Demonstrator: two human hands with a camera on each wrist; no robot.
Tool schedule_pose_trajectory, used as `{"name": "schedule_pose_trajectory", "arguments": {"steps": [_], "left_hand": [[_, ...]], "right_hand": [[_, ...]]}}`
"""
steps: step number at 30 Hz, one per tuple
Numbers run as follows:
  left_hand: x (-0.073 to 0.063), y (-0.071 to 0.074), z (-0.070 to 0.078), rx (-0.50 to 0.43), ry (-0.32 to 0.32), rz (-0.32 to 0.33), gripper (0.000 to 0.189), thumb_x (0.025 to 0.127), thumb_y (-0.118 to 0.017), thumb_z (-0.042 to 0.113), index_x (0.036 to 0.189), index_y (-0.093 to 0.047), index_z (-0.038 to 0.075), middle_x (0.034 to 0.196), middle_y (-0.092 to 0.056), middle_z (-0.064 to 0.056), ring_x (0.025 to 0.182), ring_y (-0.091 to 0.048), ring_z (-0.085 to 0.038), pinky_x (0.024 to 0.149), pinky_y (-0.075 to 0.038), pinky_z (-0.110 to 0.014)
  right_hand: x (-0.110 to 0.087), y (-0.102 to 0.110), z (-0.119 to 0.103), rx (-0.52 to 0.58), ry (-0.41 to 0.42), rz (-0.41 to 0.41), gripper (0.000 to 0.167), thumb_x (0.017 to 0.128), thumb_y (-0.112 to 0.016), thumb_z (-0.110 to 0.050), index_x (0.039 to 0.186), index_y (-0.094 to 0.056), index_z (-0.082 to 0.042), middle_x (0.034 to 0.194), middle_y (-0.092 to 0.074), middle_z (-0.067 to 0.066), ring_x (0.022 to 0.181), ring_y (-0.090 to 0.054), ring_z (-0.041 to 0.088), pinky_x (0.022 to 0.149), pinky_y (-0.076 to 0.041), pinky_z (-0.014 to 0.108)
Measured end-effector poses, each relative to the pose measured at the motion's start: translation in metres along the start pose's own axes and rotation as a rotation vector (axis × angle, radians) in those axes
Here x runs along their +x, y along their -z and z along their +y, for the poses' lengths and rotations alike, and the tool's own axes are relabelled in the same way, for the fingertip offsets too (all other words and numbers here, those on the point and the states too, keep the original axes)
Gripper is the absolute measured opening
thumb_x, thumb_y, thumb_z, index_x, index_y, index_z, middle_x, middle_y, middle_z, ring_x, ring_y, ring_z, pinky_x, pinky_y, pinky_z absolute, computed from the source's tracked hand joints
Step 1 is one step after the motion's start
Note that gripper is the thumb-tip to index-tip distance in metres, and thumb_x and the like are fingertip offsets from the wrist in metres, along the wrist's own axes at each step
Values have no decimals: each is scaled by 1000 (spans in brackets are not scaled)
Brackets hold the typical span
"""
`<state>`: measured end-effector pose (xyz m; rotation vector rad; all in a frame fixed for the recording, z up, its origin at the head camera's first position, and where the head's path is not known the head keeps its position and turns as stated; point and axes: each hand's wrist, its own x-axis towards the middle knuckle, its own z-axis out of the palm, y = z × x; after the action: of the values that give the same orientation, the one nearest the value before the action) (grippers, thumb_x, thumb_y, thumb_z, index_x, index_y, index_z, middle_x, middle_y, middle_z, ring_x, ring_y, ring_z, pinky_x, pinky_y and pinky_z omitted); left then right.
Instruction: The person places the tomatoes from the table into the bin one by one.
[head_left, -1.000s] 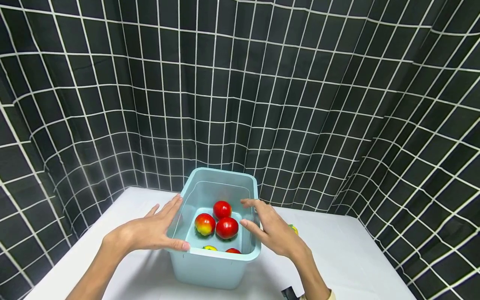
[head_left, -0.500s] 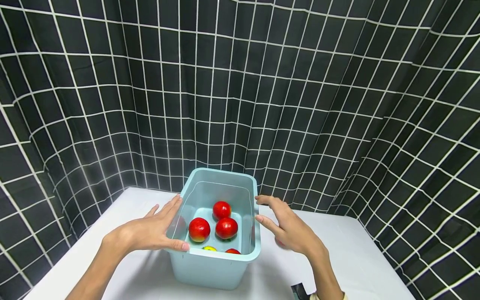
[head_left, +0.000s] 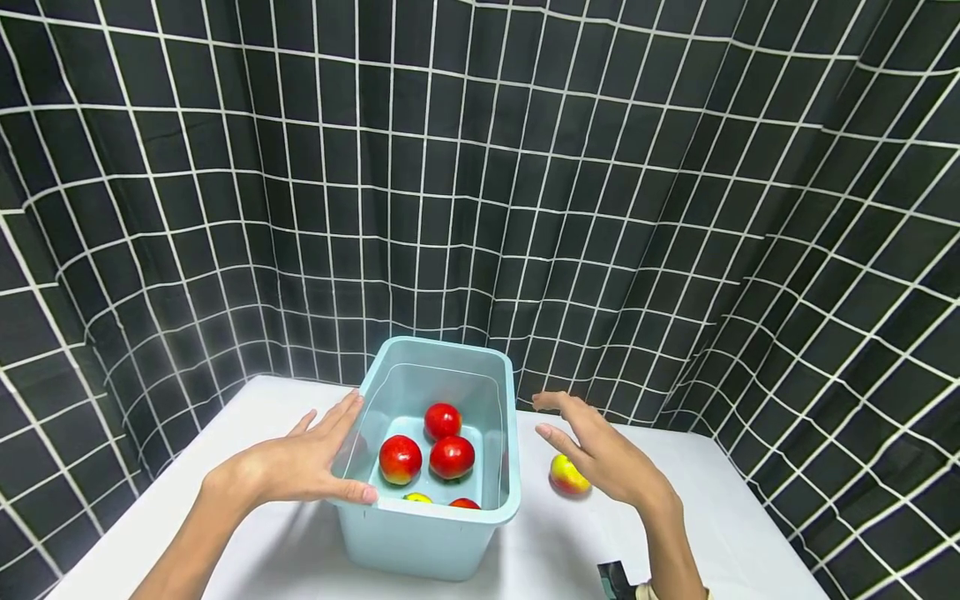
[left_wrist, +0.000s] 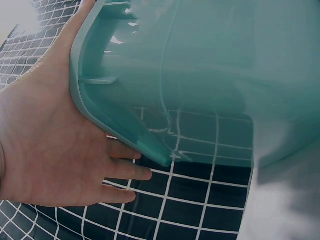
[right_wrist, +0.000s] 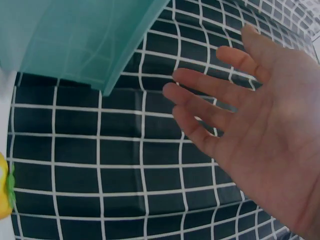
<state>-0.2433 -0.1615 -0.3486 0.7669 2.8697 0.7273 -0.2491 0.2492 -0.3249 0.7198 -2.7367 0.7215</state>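
A light blue plastic bin (head_left: 420, 533) stands on the white table. My left hand (head_left: 300, 462) rests on its left rim with the fingers straight and the thumb over the near corner; the left wrist view shows the palm (left_wrist: 55, 145) against the rim. Inside lie several red fruits, among them a red and yellow one (head_left: 400, 459), two red ones at the back, and a partly hidden yellow one (head_left: 417, 497) at the near wall. My right hand (head_left: 603, 450) hovers right of the bin, fingers relaxed, holding nothing. Below it a yellow and red fruit (head_left: 567, 476) lies on the table.
The white table (head_left: 712, 517) runs on to the right of the bin. A black cloth with a white grid (head_left: 450, 208) hangs behind and on both sides. In the right wrist view, a yellow fruit with a green leaf (right_wrist: 6, 187) shows at the left edge.
My right hand has moved from over the bin out to the right, uncovering the fruit on the table. The left fruit in the bin has rolled slightly left. The left hand stays put.
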Motion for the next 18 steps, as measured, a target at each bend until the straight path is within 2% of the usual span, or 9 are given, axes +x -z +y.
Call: {"name": "schedule_pose_trajectory", "arguments": {"steps": [5,8,11,18], "left_hand": [[0,1,0,-4,-1,-1,126,84,-72,72,166,-12,-2,177,-9,-20,164,-14,-41,131,-10,-69],[-1,0,-1,-9,1,1,126,84,-72,72,166,-12,-2,177,-9,-20,163,-14,-42,131,-10,-69],[-1,-1,-1,-9,2,2,126,84,-72,72,166,-12,-3,176,-9,-21,163,-14,-42,131,-10,-69],[-1,-1,0,-8,0,4,126,84,-72,72,166,-12,-3,176,-10,-21,163,-14,-42,131,-10,-69]], "right_hand": [[-2,7,8,7,-16,-18,47,107,-54,-50,145,-52,-22,145,-61,-1,138,-57,28,114,-51,60],[-3,12,14,4,-11,-24,48,106,-56,-48,145,-51,-19,144,-62,4,137,-59,32,113,-51,61],[-5,16,21,-6,-15,-19,49,106,-58,-45,144,-51,-15,143,-63,7,135,-61,35,112,-52,62],[-10,23,34,-16,-39,-4,45,105,-63,-37,142,-53,-14,140,-65,8,131,-63,37,111,-53,61]]}}
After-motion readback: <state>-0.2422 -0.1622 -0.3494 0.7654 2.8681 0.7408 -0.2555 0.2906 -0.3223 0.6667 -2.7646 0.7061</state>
